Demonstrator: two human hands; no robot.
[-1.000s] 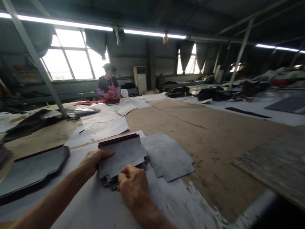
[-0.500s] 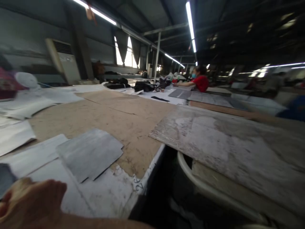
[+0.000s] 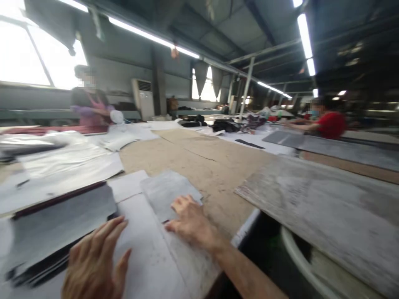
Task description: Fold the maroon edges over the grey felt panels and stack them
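Observation:
My left hand (image 3: 96, 257) is at the lower left, fingers spread, over the right end of a grey piece with dark folded edges (image 3: 65, 226). Right of it, my right hand (image 3: 190, 220) reaches in from the lower right. Its fingers are apart and rest at the lower right part of a flat light grey piece (image 3: 165, 187). That piece lies partly on white sheets (image 3: 140, 236) and partly on brown paper (image 3: 193, 153). Whether the fingertips press on the pieces is hard to tell.
Silvery white sheets (image 3: 71, 158) lie at the left. A large worn board (image 3: 327, 199) juts in from the right above a bin with a pale rim (image 3: 299, 257). Black bundles (image 3: 226, 124) lie farther back. One person (image 3: 92, 104) stands far left, another in red (image 3: 332, 124) far right.
The view has swung left. My right hand now reaches the light grey piece, and my left hand shows beside the dark-edged piece. A person at the far left has come into view.

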